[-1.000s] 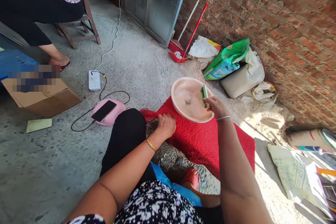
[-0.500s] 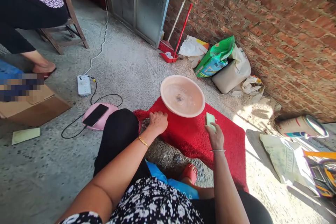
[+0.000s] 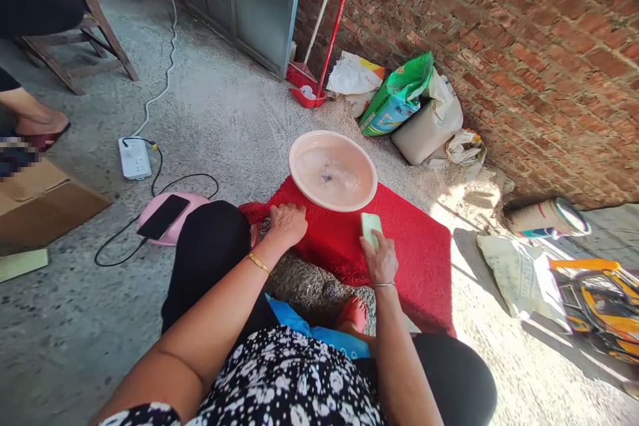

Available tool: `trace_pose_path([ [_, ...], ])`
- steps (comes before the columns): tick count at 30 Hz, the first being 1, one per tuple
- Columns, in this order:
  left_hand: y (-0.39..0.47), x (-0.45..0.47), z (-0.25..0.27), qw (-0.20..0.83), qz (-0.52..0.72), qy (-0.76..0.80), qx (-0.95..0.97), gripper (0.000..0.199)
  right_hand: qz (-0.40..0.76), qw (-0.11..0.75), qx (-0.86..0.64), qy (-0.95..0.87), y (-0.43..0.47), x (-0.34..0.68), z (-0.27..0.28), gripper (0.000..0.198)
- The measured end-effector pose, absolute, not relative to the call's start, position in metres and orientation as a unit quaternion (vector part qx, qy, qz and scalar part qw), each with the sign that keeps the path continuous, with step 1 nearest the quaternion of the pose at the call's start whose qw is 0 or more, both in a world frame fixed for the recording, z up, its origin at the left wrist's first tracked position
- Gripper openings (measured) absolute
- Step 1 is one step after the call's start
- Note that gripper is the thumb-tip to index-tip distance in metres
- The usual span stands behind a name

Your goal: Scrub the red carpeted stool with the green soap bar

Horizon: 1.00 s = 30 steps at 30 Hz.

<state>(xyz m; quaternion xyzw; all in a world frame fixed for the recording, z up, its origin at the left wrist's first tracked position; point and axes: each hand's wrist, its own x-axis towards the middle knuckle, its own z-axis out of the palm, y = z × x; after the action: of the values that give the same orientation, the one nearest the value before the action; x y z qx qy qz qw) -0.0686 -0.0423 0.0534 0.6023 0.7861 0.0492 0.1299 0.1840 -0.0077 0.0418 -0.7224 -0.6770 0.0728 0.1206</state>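
The right hand (image 3: 382,261) closes around a pale green brush (image 3: 370,225) at the red cloth's (image 3: 422,243) middle, the left hand (image 3: 288,223) lies half-curled at its left edge, grip unclear, and a basin (image 3: 332,202) hides its far edge, a green sack (image 3: 399,94) beyond.

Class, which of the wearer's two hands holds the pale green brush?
The right hand, with the silver bracelet: it grips the brush over the red cloth. The left hand, with the gold bracelet, touches the cloth instead.
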Motion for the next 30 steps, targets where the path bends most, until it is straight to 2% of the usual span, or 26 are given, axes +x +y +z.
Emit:
trace_pose_path([
  [3,-0.042,-0.068,0.054,0.127,0.051,0.787,0.602,0.031,0.068,0.111,-0.702,-0.7,-0.012,0.172,0.032,0.043],
  [9,-0.041,-0.067,0.05,0.132,0.059,0.788,0.598,0.032,0.015,0.087,-0.8,-0.593,-0.004,0.225,0.039,0.046],
  [12,-0.042,-0.068,0.049,0.13,0.061,0.788,0.599,0.032,-0.001,0.125,-0.75,-0.65,-0.016,0.21,0.038,0.046],
  [17,-0.042,-0.068,0.05,0.114,0.057,0.788,0.602,0.03,0.025,0.174,-0.554,-0.814,-0.047,0.154,0.019,0.045],
  [19,-0.042,-0.068,0.05,0.115,0.057,0.788,0.603,0.03,0.02,0.174,-0.552,-0.815,-0.049,0.155,0.014,0.044],
  [25,-0.042,-0.068,0.05,0.13,0.066,0.785,0.603,0.031,-0.022,0.164,-0.691,-0.704,-0.03,0.209,0.019,0.049],
  [30,-0.041,-0.067,0.048,0.135,0.07,0.787,0.598,0.031,0.002,0.205,-0.606,-0.768,-0.038,0.186,0.02,0.052],
])
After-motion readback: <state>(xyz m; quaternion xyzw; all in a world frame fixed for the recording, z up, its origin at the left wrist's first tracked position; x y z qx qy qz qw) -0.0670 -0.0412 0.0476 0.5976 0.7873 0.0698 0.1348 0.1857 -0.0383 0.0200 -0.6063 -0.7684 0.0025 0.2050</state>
